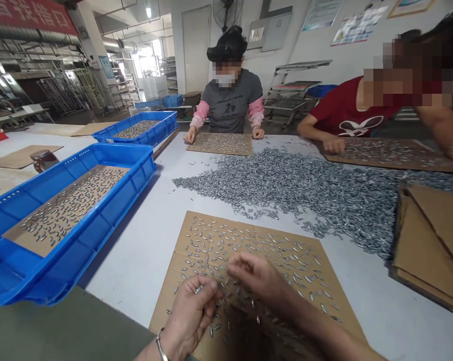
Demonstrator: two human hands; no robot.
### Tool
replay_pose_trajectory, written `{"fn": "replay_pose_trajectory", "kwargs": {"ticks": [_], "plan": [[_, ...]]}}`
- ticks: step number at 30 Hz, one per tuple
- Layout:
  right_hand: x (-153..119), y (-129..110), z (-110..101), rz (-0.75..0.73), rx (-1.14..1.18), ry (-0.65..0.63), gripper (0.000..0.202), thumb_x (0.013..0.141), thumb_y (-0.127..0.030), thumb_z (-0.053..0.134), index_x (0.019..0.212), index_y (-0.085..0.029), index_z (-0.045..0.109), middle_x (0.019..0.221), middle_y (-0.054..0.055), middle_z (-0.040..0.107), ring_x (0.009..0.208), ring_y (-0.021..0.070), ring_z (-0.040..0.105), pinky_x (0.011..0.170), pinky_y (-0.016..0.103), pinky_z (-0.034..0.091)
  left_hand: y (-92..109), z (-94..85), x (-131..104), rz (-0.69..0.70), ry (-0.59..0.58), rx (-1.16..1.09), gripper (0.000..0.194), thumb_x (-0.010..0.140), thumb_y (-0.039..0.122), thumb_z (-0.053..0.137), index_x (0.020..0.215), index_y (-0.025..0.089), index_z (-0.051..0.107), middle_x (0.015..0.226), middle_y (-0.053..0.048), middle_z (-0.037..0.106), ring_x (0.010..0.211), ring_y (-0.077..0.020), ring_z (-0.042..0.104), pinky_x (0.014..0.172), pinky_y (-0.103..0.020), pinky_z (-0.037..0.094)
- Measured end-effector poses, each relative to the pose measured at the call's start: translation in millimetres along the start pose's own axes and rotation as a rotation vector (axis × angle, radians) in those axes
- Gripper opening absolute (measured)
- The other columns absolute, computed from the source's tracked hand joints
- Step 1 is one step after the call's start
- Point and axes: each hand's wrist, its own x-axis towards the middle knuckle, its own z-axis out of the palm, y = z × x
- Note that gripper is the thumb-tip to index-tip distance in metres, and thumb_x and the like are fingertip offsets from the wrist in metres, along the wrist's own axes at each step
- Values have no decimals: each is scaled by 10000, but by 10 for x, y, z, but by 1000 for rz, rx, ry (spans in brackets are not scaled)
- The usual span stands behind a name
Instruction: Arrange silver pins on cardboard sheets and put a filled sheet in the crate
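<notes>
A brown cardboard sheet [179, 250] lies on the white table in front of me, dotted with small silvery spindle-shaped pieces [249, 233]. My left hand [192, 313], with a bracelet at the wrist, is over its lower left part, fingers curled and thumb against them. A bit of metal shows between the fingers, so it holds a small piece. Just to the right and farther up, my right hand [254, 273] hovers over the sheet with its fingers bent together; what they hold, if anything, is hidden. The two hands are close but apart.
Beyond the sheet spreads a large heap of metal pieces [305, 185]. Blue trays [132, 185] with filled cardboard stand at the left. Stacked cardboard [429, 250] lies at the right. Two people [232, 95] [361, 110] sit across the table with their own sheets.
</notes>
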Motion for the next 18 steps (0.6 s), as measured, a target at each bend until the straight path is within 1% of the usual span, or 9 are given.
{"fn": "replay_pose_trajectory", "kwargs": {"ticks": [2, 3, 4, 6, 9, 13, 16, 18], "plan": [[210, 141, -134, -34, -201, 132, 271, 911, -432, 522, 805, -220, 655, 801, 35, 675, 769, 203, 607, 721, 317, 459, 56, -23, 14, -4, 7, -56, 514, 608, 511, 971, 745, 125, 660, 652, 13, 589, 426, -11, 320, 379, -198, 113], [305, 212, -178, -37, -280, 157, 242, 898, -390, 520, 787, -218, 649, 830, 48, 682, 799, 214, 616, 746, 326, 459, 88, -35, 15, -6, 11, -93, 499, 605, 478, 983, 764, 108, 689, 642, 23, 565, 442, -10, 326, 385, -186, 138], [386, 277, -204, -34, -337, 163, 219, 890, -354, 518, 772, -216, 641, 846, 54, 685, 817, 218, 623, 762, 328, 457, 118, -47, 13, -9, 17, -133, 492, 595, 442, 998, 803, 92, 721, 643, 29, 552, 461, -9, 336, 395, -174, 167], [491, 375, -201, -23, -402, 134, 201, 897, -302, 510, 753, -216, 621, 858, 57, 688, 843, 220, 635, 783, 324, 452, 164, -72, 4, -20, 28, -200, 530, 561, 389, 1023, 894, 66, 767, 666, 27, 555, 496, -11, 362, 414, -156, 219], [537, 432, -130, -18, -447, 84, 206, 924, -249, 505, 743, -220, 600, 869, 57, 691, 886, 217, 641, 813, 315, 443, 181, -105, -3, -34, 37, -236, 567, 521, 345, 1041, 932, 48, 788, 714, -2, 598, 523, -17, 399, 424, -149, 257], [548, 412, -85, 14, -518, 72, 169, 919, -205, 536, 781, -215, 632, 915, 64, 700, 923, 217, 635, 824, 308, 430, 156, -118, 4, -50, 29, -247, 477, 532, 268, 1037, 882, 78, 777, 773, -35, 657, 530, -20, 419, 435, -143, 277], [544, 384, -149, 30, -555, 116, 106, 903, -212, 576, 860, -207, 673, 936, 63, 695, 893, 213, 633, 783, 299, 423, 148, -104, 1, -49, 21, -255, 422, 548, 235, 1030, 833, 103, 750, 781, -41, 675, 533, -25, 426, 439, -140, 277], [510, 377, -223, 19, -557, 152, 135, 926, -247, 565, 880, -211, 687, 927, 57, 693, 864, 208, 633, 763, 295, 421, 154, -92, -7, -53, 13, -262, 417, 550, 240, 1031, 810, 109, 733, 776, -39, 675, 531, -25, 422, 436, -138, 266]]}}
